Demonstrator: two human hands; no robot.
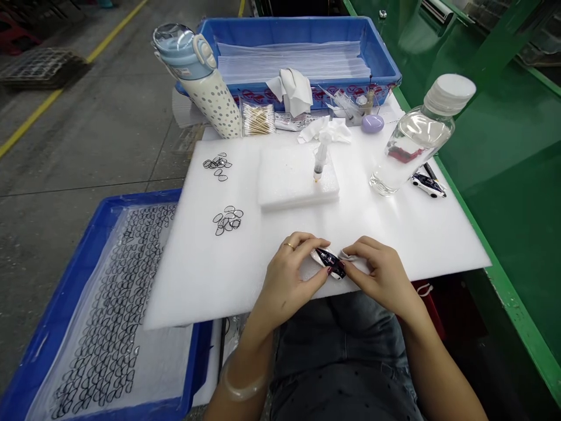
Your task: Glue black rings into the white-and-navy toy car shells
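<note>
Left hand [289, 272]: closed to a narrow pinch, holding the toy car [331, 261] between thumb and fingers.
Right hand [382, 272]: thumb at the lower end of the same toy car, a white cloth [349, 256] bunched at the fingers.
Toy car: held between both hands over the near edge of the foam sheet [188, 280]; hub for the clock directions below.
Foam block [289, 175]: at 11 o'clock, flat on the sheet.
Syringe [321, 156]: at 12, tip down on the block.
Black rings: in two loose clusters at 10, nearer [228, 220] and farther [217, 164].
Second toy car [428, 185]: at 2, just beside the clear bottle [414, 140].
Purple object [372, 123]: at 1.
Cotton swabs [258, 120]: at 11, beside the dotted tumbler [214, 102].
Blue bin [289, 24]: at 12, beyond the sheet.
Blue tray [61, 316]: between 8 and 9, lined with rows of rings.
</note>
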